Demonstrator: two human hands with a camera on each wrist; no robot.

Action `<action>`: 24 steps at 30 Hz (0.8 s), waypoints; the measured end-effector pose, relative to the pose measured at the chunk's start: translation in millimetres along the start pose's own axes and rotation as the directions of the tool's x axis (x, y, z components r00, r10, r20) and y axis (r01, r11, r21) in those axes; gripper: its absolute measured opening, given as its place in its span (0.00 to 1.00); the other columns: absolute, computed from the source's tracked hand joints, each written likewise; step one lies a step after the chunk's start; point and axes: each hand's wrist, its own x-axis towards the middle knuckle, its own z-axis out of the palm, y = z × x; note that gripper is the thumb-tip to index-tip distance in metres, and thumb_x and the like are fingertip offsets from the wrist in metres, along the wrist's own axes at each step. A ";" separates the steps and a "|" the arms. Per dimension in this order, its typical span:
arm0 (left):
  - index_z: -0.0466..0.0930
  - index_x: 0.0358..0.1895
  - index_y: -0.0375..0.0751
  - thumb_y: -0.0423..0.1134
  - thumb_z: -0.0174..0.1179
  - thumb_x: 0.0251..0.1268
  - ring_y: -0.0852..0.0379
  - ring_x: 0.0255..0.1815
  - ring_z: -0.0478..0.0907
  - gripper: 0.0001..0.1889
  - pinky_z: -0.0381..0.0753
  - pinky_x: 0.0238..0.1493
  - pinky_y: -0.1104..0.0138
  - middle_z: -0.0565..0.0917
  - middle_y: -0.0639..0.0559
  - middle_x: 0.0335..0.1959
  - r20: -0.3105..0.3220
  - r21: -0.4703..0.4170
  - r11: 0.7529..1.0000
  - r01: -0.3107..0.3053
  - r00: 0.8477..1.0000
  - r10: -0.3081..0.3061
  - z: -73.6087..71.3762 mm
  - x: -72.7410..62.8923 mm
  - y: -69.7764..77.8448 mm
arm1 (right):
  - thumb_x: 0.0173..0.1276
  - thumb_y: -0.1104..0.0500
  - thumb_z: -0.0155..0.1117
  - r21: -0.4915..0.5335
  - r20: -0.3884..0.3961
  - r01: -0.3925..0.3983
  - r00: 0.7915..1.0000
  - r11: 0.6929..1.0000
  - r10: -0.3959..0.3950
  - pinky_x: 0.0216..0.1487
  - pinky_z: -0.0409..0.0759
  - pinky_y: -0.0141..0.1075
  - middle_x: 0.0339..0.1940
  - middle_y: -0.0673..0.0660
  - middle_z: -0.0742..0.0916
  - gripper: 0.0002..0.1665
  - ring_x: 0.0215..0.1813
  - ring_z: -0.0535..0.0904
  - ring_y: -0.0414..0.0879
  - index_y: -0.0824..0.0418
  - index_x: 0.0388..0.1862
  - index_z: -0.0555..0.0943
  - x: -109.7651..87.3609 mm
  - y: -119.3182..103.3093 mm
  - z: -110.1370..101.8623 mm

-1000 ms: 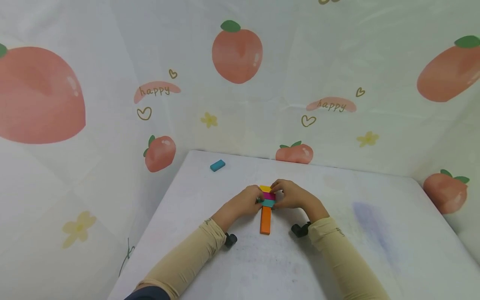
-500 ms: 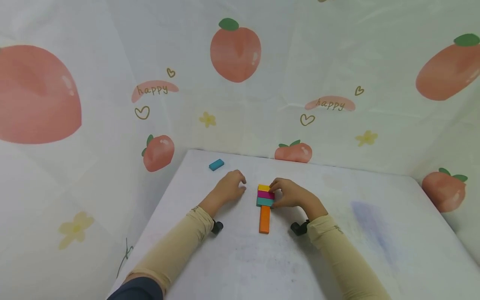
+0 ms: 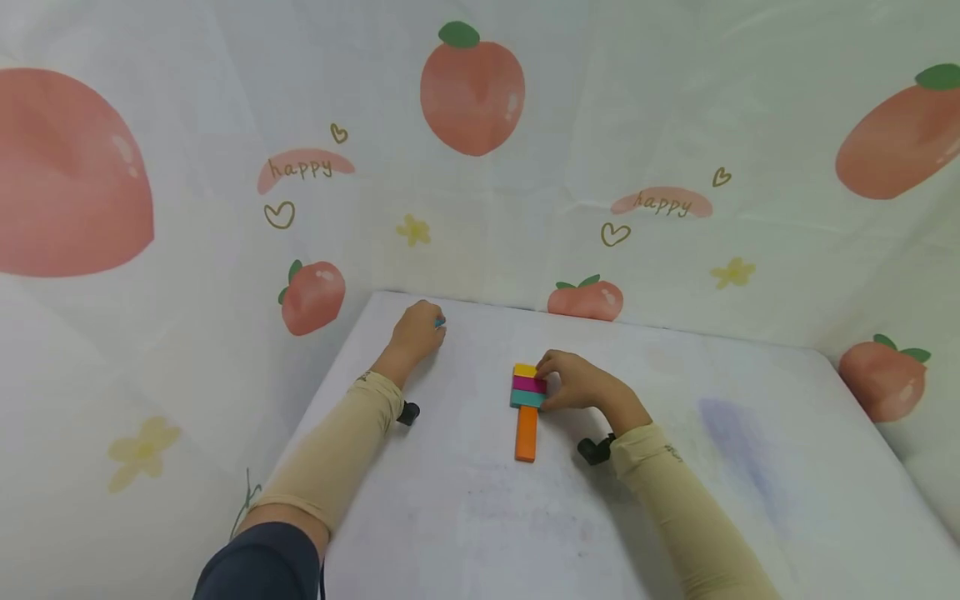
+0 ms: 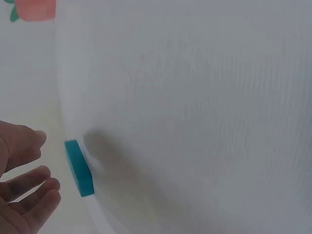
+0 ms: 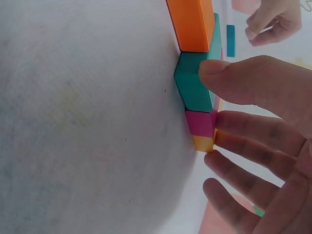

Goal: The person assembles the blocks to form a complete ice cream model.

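Observation:
The left hand is at the far left of the table, over a blue block that it mostly covers in the head view. In the left wrist view this block lies just beyond the parted thumb and fingers. At mid-table a teal block, a magenta block and a yellow block lie side by side. An orange block extends from the teal one toward the person. The right hand rests its thumb against the teal block, its fingertips at the magenta and yellow ones.
A white table stands against a white cloth printed with peaches. Small black cameras sit at both wrists, below beige sleeves.
The left hand has let go of the row of blocks and moved left and away to the blue block. The right hand stays at the row.

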 end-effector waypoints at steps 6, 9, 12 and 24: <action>0.85 0.50 0.26 0.30 0.58 0.72 0.38 0.52 0.81 0.12 0.86 0.53 0.50 0.83 0.34 0.49 -0.003 0.067 0.995 0.076 0.997 -0.076 1.7 9.3 -13.5 | 0.61 0.57 0.81 -0.009 0.001 -0.008 1.000 1.000 0.008 0.74 0.78 0.56 0.63 0.57 0.84 0.24 0.69 0.77 0.57 0.61 0.56 0.89 0.2 0.8 0.3; 0.85 0.47 0.26 0.29 0.57 0.70 0.37 0.51 0.80 0.11 0.86 0.52 0.48 0.82 0.33 0.47 -0.004 0.099 0.990 0.095 0.995 -0.095 4.2 10.2 -16.0 | 0.61 0.58 0.81 -0.005 0.000 -0.010 1.000 1.000 0.010 0.74 0.77 0.56 0.63 0.57 0.84 0.24 0.69 0.76 0.57 0.61 0.56 0.89 -0.3 0.9 1.1; 0.83 0.49 0.25 0.29 0.57 0.70 0.35 0.52 0.81 0.11 0.86 0.54 0.47 0.82 0.32 0.48 0.003 0.094 0.989 0.117 0.993 -0.118 5.7 9.9 -17.2 | 0.61 0.58 0.81 -0.005 -0.002 0.001 1.000 1.000 -0.001 0.74 0.78 0.55 0.63 0.58 0.84 0.24 0.69 0.77 0.57 0.61 0.56 0.89 -0.6 0.7 2.2; 0.81 0.51 0.22 0.24 0.56 0.70 0.35 0.51 0.82 0.12 0.85 0.57 0.47 0.81 0.30 0.49 0.034 0.058 0.993 0.102 0.994 -0.104 9.4 15.3 -16.3 | 0.62 0.57 0.82 -0.022 -0.007 0.016 1.000 1.000 -0.016 0.73 0.78 0.54 0.61 0.57 0.84 0.24 0.67 0.77 0.56 0.62 0.57 0.88 -1.8 0.8 0.9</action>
